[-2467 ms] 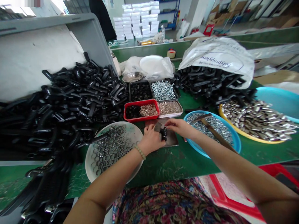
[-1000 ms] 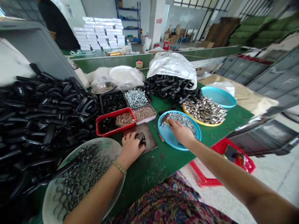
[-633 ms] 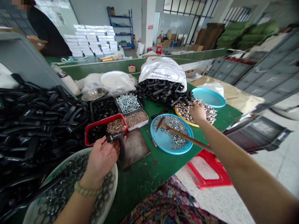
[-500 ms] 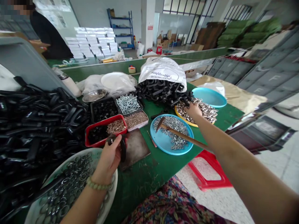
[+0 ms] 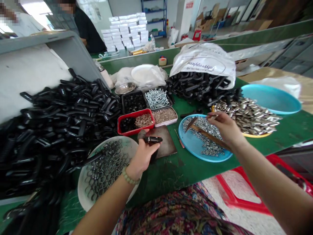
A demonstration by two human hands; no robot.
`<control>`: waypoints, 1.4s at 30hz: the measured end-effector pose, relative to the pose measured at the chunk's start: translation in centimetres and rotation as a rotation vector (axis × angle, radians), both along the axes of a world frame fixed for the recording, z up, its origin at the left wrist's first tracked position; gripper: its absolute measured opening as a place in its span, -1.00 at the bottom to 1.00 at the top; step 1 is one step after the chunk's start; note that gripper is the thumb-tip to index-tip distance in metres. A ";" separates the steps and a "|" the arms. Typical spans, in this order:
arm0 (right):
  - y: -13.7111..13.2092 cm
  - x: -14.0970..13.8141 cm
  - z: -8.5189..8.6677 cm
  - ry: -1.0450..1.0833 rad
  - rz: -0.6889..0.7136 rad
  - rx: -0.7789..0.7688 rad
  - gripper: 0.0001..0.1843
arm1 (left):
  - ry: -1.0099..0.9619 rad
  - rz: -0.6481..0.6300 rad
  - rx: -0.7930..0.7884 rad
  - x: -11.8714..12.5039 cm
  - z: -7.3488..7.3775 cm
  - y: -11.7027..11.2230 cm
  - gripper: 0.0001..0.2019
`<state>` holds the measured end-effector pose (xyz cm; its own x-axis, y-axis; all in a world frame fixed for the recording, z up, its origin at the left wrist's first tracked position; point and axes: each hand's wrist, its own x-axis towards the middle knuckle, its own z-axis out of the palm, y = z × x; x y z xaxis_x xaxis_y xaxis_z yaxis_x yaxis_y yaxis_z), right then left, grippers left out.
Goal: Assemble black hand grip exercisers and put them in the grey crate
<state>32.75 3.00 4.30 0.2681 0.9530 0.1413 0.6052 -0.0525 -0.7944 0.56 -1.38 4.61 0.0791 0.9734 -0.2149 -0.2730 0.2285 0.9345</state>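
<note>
My left hand point(image 5: 142, 156) is closed round a black plastic handle point(image 5: 152, 140), held upright over a dark metal plate point(image 5: 167, 143). My right hand point(image 5: 226, 126) is pinched on a small silver metal sleeve point(image 5: 211, 115), just above the blue dish of nuts point(image 5: 195, 147). A hammer point(image 5: 205, 134) lies across that dish, under my right hand. Behind it the yellow dish point(image 5: 251, 134) is heaped with silver sleeves point(image 5: 246, 112).
A big heap of black handles point(image 5: 61, 117) fills the left. A white dish of metal rings point(image 5: 107, 166) sits near my left arm. Trays of screws point(image 5: 156, 98), pins and black parts stand in the middle; a white sack point(image 5: 204, 60) of handles lies behind. Two people stand at the far bench.
My right hand has come back from the yellow dish of sleeves with a small silver piece pinched in it. My left hand has set the black handle upright over the plate.
</note>
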 end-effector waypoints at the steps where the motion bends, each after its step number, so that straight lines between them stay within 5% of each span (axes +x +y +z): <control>1: -0.9 -2.7 0.5 0.188 0.139 0.007 -0.73 | 0.060 -0.098 0.026 -0.1 0.2 -0.5 -0.32; 5: -3.8 -11.2 1.9 0.646 0.499 -0.115 -0.76 | 0.283 -0.408 0.145 -0.2 1.2 -2.2 -0.42; 9: -4.6 -13.9 1.8 0.830 0.511 -0.179 -0.74 | 0.365 -0.278 0.268 -0.1 1.5 -2.5 -0.47; 20: -4.9 -14.9 1.6 0.775 0.524 -0.158 -0.73 | 0.460 -0.115 0.406 0.5 1.0 -1.6 -0.47; 25: -4.7 -13.7 1.6 0.621 0.586 -0.097 -0.79 | 0.427 -0.110 0.380 0.5 0.3 -1.5 -0.53; 28: -4.9 -13.5 3.4 0.261 0.739 0.044 -0.92 | 0.485 -0.220 0.348 0.6 0.9 -0.6 -0.62; 32: -2.5 -12.5 6.5 -0.077 0.943 0.110 -0.80 | 0.521 -0.404 0.255 0.7 2.5 1.0 -0.75; 34: 0.4 -10.0 7.2 -0.111 0.721 0.043 -0.68 | 0.393 -0.364 0.140 0.4 3.1 1.2 -0.72; 37: 5.7 -3.8 7.1 -0.278 -0.112 -0.105 -0.58 | 0.211 -0.179 -0.022 -0.4 3.5 0.8 -0.66; 39: 8.6 0.1 6.6 -0.323 -0.306 -0.148 -0.48 | 0.236 -0.124 -0.023 -0.8 3.7 0.4 -0.68; 42: 11.0 3.4 5.5 -0.354 -0.393 -0.187 -0.42 | 0.470 -0.203 0.143 -1.0 4.3 0.1 -0.77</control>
